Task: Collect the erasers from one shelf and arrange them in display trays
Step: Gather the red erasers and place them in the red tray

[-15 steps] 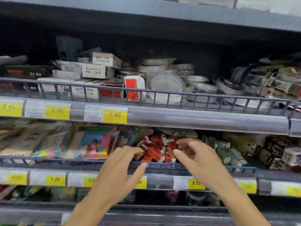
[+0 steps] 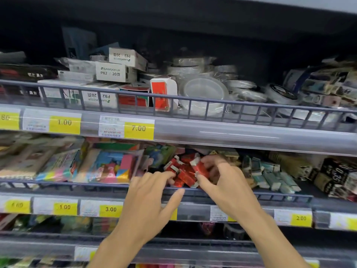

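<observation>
Erasers [image 2: 185, 172]: small red-wrapped blocks with white ends; loose jumbled heap, tilted every way; on middle shelf [image 2: 193, 192] behind low wire rail, between colourful packs and green-wrapped blocks.

This is a shop, a stationery aisle by the look of it. Grey shelves [image 2: 251, 140] run across in tiers, each with a low wire rail [image 2: 193, 101] along its front edge. Clear strips below the rails hold yellow price tags [image 2: 139, 128] reading 7.00, 1.00, 3.00 and 2.00, some beside white barcode labels. The stock is packed goods in bulk: white boxes [image 2: 114, 72] printed P82, rolls of clear tape [image 2: 202, 89], wrapped red erasers [image 2: 185, 171] heaped together, and bright packets [image 2: 108, 165] farther left.
</observation>
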`<action>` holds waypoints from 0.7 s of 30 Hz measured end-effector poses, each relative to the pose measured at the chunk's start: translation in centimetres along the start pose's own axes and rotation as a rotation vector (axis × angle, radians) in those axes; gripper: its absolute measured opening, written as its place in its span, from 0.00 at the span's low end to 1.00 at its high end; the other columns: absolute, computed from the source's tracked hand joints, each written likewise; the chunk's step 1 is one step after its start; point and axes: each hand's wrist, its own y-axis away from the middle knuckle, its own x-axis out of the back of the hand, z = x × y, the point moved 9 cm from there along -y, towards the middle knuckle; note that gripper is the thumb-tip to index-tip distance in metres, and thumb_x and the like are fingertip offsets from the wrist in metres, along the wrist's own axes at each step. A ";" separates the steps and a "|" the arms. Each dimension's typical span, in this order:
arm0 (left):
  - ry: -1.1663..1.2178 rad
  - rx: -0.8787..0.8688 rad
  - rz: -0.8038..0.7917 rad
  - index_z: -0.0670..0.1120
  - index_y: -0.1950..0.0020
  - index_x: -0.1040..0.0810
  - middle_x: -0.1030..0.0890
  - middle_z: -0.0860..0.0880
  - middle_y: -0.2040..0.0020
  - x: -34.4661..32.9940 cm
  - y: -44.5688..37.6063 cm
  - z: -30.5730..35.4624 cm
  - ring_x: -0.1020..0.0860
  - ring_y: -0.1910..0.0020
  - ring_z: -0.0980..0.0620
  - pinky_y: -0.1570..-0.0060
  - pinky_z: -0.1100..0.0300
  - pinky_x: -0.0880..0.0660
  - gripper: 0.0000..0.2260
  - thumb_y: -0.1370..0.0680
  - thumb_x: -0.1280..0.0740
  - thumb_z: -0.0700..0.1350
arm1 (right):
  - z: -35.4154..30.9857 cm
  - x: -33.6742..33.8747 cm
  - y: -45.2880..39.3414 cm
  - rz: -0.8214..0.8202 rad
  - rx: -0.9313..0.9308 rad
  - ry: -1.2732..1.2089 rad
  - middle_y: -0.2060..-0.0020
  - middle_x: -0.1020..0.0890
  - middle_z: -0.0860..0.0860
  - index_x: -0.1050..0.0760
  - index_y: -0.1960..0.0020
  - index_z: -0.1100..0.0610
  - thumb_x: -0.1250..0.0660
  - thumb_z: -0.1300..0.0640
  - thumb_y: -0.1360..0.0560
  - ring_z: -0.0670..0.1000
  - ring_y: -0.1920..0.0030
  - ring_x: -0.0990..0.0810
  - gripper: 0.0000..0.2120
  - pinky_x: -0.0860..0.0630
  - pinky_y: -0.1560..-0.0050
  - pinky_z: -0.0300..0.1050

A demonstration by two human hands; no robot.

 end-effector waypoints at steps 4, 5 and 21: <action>0.186 0.165 0.050 0.59 0.37 0.28 0.25 0.65 0.51 0.8 -0.5 0.1 0.33 0.46 0.67 0.47 0.58 0.35 0.30 0.23 0.55 0.76 | -3.5 -0.8 1.3 -0.044 0.177 -0.161 0.47 0.25 0.32 0.29 0.42 0.37 0.31 0.43 0.25 0.39 0.46 0.25 0.14 0.30 0.51 0.28; 0.216 0.192 0.047 0.61 0.41 0.28 0.26 0.64 0.54 0.8 -0.6 0.2 0.34 0.44 0.70 0.51 0.59 0.34 0.29 0.24 0.56 0.77 | -4.0 -1.1 1.5 -0.047 0.205 -0.188 0.47 0.25 0.33 0.29 0.41 0.39 0.31 0.44 0.25 0.42 0.46 0.24 0.15 0.29 0.50 0.29; 0.479 0.257 0.136 0.49 0.52 0.28 0.19 0.50 0.58 2.1 -1.3 -1.9 0.22 0.57 0.52 0.57 0.62 0.27 0.11 0.15 0.44 0.52 | -2.9 -3.7 -2.1 -0.230 0.152 0.292 0.31 0.27 0.43 0.32 0.27 0.42 0.34 0.45 0.21 0.52 0.27 0.34 0.23 0.33 0.28 0.50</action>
